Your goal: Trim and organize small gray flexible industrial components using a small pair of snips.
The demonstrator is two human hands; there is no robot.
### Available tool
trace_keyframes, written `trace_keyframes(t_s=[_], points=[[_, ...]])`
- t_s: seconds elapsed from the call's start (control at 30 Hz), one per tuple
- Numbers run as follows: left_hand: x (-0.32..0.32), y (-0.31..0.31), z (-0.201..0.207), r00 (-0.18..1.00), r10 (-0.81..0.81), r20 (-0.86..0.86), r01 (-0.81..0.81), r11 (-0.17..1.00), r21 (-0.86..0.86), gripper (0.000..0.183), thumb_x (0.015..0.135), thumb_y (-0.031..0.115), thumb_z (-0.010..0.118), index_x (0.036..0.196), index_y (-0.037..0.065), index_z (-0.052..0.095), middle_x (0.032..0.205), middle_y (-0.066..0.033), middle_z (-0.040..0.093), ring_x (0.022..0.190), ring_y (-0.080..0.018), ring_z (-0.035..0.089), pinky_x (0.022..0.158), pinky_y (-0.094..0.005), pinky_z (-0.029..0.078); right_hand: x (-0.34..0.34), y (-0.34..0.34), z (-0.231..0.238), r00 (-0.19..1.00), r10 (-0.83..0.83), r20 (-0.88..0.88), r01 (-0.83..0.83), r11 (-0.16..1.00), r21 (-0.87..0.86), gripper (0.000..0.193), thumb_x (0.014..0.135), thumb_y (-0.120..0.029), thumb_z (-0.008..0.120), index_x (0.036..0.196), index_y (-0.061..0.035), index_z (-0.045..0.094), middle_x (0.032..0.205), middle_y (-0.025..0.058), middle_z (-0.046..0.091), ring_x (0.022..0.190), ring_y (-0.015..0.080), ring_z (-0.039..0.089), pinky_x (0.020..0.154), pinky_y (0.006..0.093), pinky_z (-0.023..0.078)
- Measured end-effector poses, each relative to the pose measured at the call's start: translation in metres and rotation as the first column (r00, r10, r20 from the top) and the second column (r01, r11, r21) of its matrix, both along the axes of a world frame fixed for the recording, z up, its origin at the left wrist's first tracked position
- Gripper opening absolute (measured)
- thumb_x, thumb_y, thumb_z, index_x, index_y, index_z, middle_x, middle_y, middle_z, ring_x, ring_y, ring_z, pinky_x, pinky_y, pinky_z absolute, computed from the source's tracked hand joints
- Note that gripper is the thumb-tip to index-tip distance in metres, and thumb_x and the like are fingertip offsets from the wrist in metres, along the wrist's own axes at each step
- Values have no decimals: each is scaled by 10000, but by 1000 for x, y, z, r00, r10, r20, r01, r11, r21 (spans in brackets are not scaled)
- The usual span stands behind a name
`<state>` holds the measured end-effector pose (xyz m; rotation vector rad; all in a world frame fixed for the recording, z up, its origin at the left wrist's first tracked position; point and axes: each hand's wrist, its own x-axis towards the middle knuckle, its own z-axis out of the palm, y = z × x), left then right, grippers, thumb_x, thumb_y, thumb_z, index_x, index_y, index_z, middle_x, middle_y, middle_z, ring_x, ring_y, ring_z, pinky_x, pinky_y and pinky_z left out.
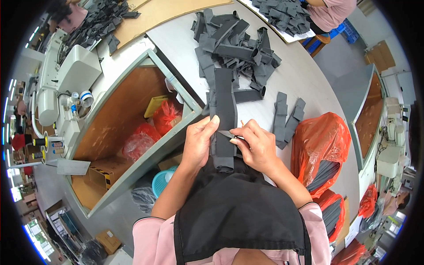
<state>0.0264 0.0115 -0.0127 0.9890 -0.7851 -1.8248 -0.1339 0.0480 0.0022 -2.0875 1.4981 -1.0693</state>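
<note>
A long dark grey fabric strip (226, 104) runs upright in front of me, its near end against my black apron (238, 207). My left hand (198, 142) pinches the strip's left edge, thumb on top and fingers beneath. In my right hand (257, 148) is a small cutting tool (226, 133) with a pointed metal blade; its handle is mostly hidden by the fingers. The blade tip lies over the middle of the strip, pointing at my left thumb. Beyond the strip, a heap of similar grey pieces (240, 48) covers part of the white table (304, 75).
Two folded grey pieces (287, 115) lie to the right. Red plastic bags (321, 141) of grey fabric stand at the right edge. On the left is an open wooden bin (119, 101) with red bags inside, beside a sewing machine (77, 68). A co-worker (333, 15) sits at the far right.
</note>
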Motion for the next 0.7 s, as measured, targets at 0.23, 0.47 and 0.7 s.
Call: trace_keyframes(t_s=[0.23, 0.47, 0.7], points=[[6, -10, -9, 983, 1, -186, 28, 988, 154, 261, 935, 174, 489, 1093, -18, 569, 1020, -70, 618, 933, -144, 583, 821, -275, 466, -11, 14, -3, 918, -159, 363, 101, 980, 173, 193, 720, -4, 674, 901, 5, 610, 773, 39, 468, 603, 102, 447, 524, 229, 369], [0, -14, -16, 894, 105, -436, 96, 905, 414, 342, 905, 286, 343, 677, 67, 474, 898, -107, 578, 736, -193, 500, 621, -317, 433, 0, 10, -11, 871, -195, 450, 124, 975, 183, 203, 741, -16, 672, 922, 12, 586, 833, 48, 477, 682, 104, 479, 587, 207, 397], [-5, -7, -31, 522, 94, -848, 437, 824, 360, 340, 860, 300, 394, 626, 61, 458, 925, -140, 530, 855, -266, 531, 801, -411, 454, 21, 11, -16, 955, -91, 281, 86, 996, 31, 242, 692, -19, 701, 917, -31, 610, 784, 83, 542, 638, 213, 574, 631, 318, 482]])
